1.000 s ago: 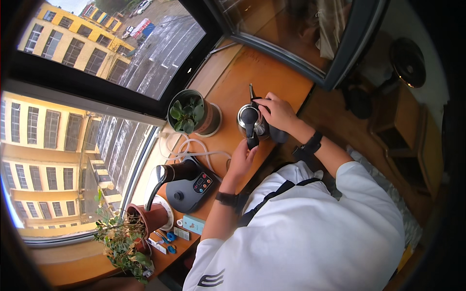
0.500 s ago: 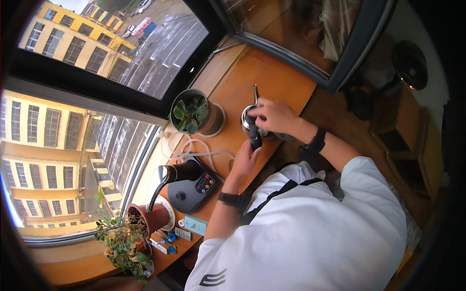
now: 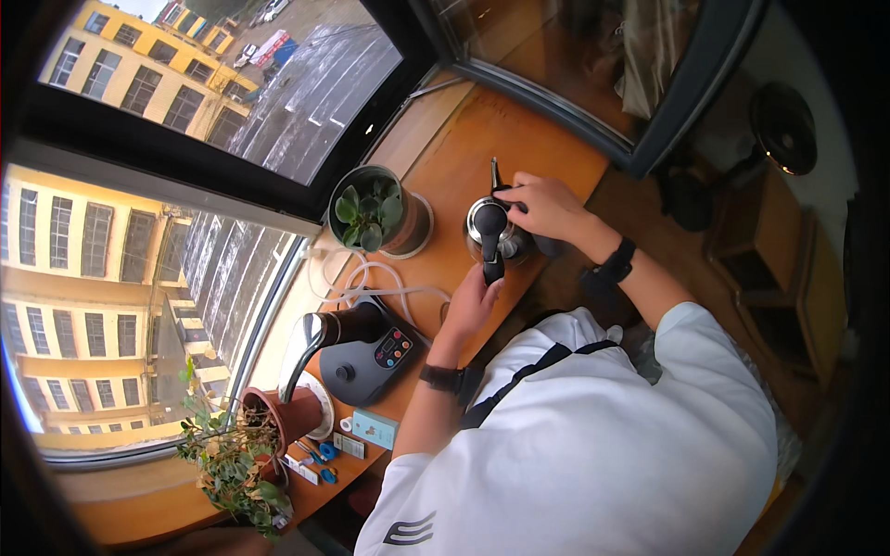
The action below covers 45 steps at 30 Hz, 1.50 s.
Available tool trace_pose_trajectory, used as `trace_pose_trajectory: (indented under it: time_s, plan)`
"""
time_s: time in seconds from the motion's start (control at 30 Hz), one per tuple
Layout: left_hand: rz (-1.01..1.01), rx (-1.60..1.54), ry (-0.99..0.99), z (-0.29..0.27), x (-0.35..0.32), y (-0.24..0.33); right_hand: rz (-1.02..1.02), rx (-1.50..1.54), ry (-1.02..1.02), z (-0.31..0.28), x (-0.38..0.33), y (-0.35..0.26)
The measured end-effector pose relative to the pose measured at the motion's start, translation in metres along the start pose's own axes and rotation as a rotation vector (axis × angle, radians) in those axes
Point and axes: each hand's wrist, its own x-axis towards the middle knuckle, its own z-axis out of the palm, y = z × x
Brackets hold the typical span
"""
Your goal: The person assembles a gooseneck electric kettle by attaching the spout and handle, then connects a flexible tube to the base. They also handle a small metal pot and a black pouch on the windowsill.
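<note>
A kettle with a shiny metal rim, black lid and black handle stands on the wooden counter; its thin spout points away from me. My left hand is closed around the handle on the near side. At the rim's far right, by the base of the spout, my right hand has its fingers bent together around a small dark piece I cannot make out. The round black lid shows uncovered between the two hands.
A potted plant stands left of the kettle. Nearer are a clear looped tube, a dark appliance base with buttons, a trailing plant and small boxes. An open window frame juts over the far end.
My right hand has moved off the top of the lid, up and right to the rim near the spout, uncovering the lid. My left hand stays at the handle.
</note>
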Motion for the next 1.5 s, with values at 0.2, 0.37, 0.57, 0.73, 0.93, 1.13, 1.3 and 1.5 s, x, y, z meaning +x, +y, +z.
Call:
trace_pose_trajectory:
  time_s: [0.2,0.37,0.57,0.73,0.93,1.13,1.3,1.5]
  plan:
    - [-0.031,-0.007,-0.051,-0.005,0.002,0.006,-0.155,-0.122,-0.201,0.006,0.022,-0.028]
    - [-0.043,-0.008,-0.053,-0.005,0.002,0.005,-0.225,0.147,-0.281,-0.009,-0.007,-0.015]
    - [-0.014,-0.076,-0.04,-0.002,0.002,0.005,-0.017,0.178,0.053,0.01,-0.013,0.009]
    - [0.031,-0.154,-0.016,-0.001,0.003,-0.002,-0.164,0.17,-0.012,0.017,-0.025,-0.019]
    - [0.03,-0.206,-0.004,0.003,0.003,-0.005,0.025,0.215,0.246,0.03,-0.032,0.008]
    - [0.073,-0.145,0.031,0.007,0.002,-0.023,0.108,0.255,0.267,0.05,-0.05,0.014]
    - [0.213,0.215,0.169,0.005,-0.001,-0.02,0.242,0.195,0.124,0.076,-0.058,0.036]
    - [0.04,0.061,0.107,0.0,-0.009,-0.009,0.189,0.318,0.245,0.085,-0.051,0.032]
